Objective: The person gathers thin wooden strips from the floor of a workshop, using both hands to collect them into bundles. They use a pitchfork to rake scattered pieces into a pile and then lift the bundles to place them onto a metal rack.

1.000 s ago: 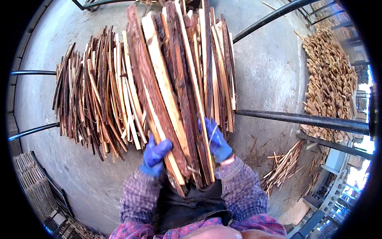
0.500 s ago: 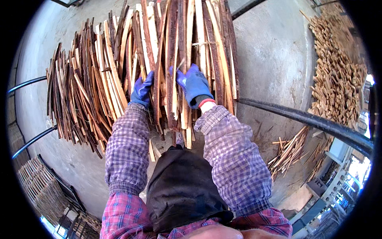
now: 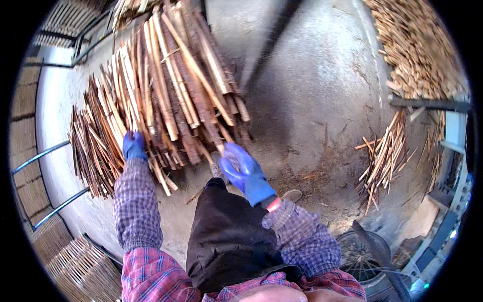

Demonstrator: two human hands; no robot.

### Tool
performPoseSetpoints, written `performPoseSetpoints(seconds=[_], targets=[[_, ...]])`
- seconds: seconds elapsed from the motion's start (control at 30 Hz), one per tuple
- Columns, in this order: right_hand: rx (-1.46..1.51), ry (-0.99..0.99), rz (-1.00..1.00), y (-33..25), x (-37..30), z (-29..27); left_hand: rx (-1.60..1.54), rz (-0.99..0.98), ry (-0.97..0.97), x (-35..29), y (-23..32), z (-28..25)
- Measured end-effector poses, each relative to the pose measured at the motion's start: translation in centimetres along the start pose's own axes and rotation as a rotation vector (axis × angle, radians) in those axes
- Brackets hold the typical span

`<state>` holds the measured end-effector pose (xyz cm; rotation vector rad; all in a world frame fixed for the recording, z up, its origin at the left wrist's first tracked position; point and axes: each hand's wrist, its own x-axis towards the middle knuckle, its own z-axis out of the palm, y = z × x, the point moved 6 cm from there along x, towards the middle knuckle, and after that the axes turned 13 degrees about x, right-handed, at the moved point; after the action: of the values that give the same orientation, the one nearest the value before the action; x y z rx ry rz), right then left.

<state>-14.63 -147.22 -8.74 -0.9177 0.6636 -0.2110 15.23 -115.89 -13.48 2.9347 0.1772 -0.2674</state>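
Note:
A wide heap of long wooden sticks, some pale and split, others dark with bark, lies in front of me to the left. My left hand, in a blue-purple glove, is at the heap's near edge with its fingers curled among the stick ends. In a matching glove, my right hand is just off the heap's near right corner. Its thumb and fingers are apart, with nothing visible between them, close to a protruding stick end.
Dark metal bars run beside the heap. A loose bunch of sticks lies on the floor at right, below a large pile of wood pieces. A round wire-spoked object stands at lower right. Slatted racks line the left.
The view has swung to the right, so the heap appears farther left. My right hand has come off the sticks and lowered. My left hand is farther left along the heap's edge.

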Motion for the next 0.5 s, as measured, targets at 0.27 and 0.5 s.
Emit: performPoseSetpoints(seconds=[0.27,0.5], targets=[[-0.592,0.664,0.506,3.5,-25.6,-46.1,-0.637,-0.214,-0.253,-30.5,3.1,7.2],[-0.434,1.497,0.430,1.8,-50.8,-69.5,-0.296,0.349,-0.744,-45.3,27.7,21.4]])
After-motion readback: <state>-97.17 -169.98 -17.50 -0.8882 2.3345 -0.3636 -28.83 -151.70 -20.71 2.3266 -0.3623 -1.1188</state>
